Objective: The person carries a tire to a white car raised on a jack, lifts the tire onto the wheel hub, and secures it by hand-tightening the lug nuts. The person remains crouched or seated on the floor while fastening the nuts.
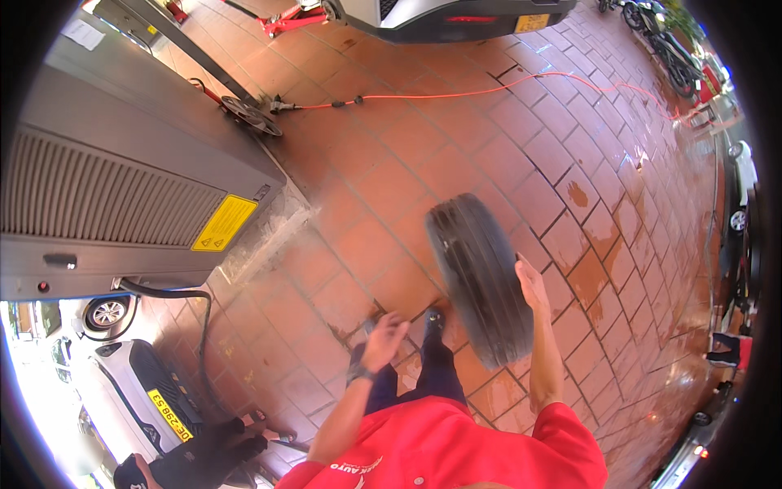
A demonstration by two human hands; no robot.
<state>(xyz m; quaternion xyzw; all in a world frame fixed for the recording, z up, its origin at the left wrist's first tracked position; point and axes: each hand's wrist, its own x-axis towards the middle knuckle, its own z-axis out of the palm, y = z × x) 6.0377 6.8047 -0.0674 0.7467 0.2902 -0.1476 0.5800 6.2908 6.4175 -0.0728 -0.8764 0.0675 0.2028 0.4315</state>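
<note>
A black car tyre [479,281] stands upright on its tread on the tiled floor, just ahead of me and to the right. Flat against its right side, or very close to it, is my right hand [534,285], fingers stretched out and not wrapped round anything. My left hand [386,341] hangs in the air left of the tyre, apart from it, with its fingers loosely spread and nothing in them. Below that hand my shoes show on the tiles, near the tyre's lower left side.
A grey metal cabinet [122,191] with a yellow label stands at left. An orange hose [456,95] crosses the floor ahead, from a reel. Beyond are a raised car [456,20] and a red jack [293,18]. A person in black [199,456] bends by a car at lower left.
</note>
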